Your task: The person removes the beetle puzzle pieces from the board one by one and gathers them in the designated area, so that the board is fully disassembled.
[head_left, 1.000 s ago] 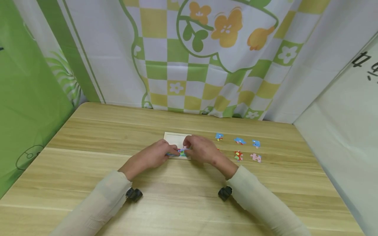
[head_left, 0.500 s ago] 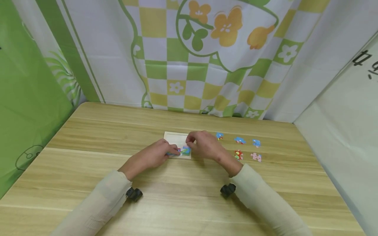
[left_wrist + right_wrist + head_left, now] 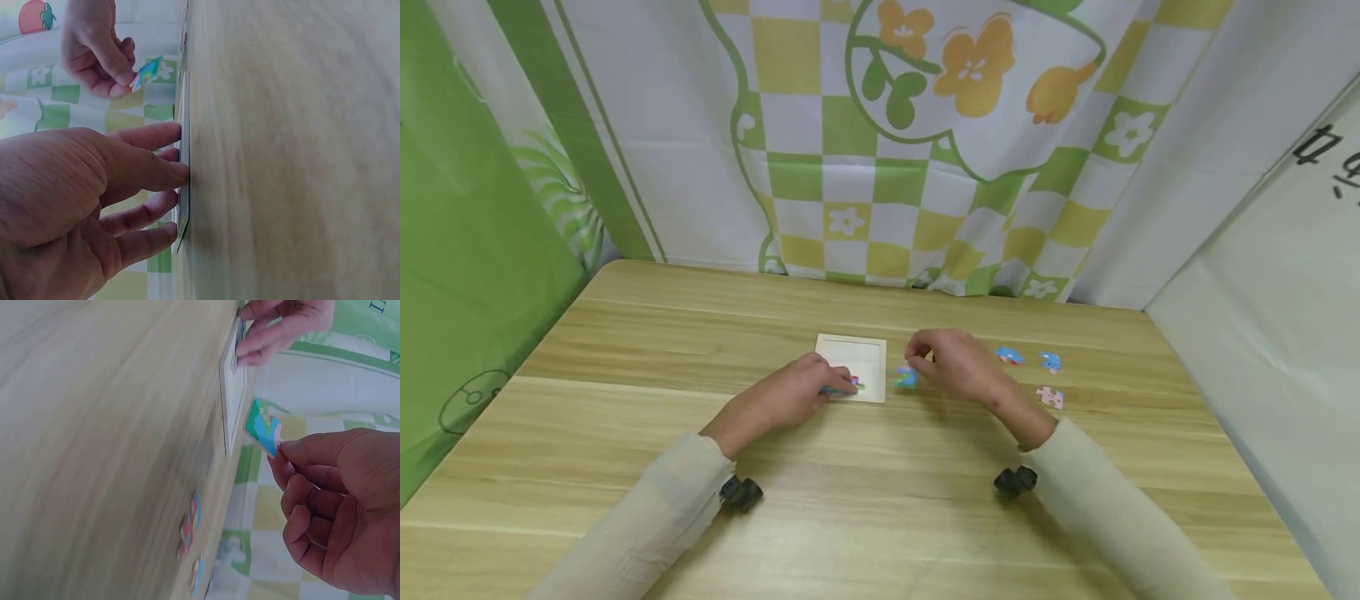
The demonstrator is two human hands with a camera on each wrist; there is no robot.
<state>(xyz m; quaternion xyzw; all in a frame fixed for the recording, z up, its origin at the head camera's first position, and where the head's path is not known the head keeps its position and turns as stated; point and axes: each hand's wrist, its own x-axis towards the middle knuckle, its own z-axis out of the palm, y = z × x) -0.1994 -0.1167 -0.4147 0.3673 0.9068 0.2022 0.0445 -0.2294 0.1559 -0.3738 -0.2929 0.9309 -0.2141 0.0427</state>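
A pale square puzzle tray [image 3: 868,358] lies on the table, with a few coloured puzzle pieces [image 3: 855,383] in its near part, partly covered by my left hand [image 3: 797,390]. That hand rests on the tray's near left side, its fairly straight fingers [image 3: 150,240] and thumb touching it. To the right of the tray, my right hand [image 3: 958,367] pinches a blue and green puzzle piece [image 3: 262,428] between thumb and forefinger. In the left wrist view this piece [image 3: 147,74] hangs above the table surface, clear of the tray.
Loose puzzle pieces lie right of the right hand: a blue one [image 3: 1009,356], another blue one [image 3: 1051,362] and a pink one [image 3: 1050,397]. Other pieces are hidden behind the right hand and wrist. A patterned curtain [image 3: 895,183] hangs along the table's back edge.
My right hand has lifted the blue and green piece from the tray and carried it right, past the rim. The left hand stays in place.
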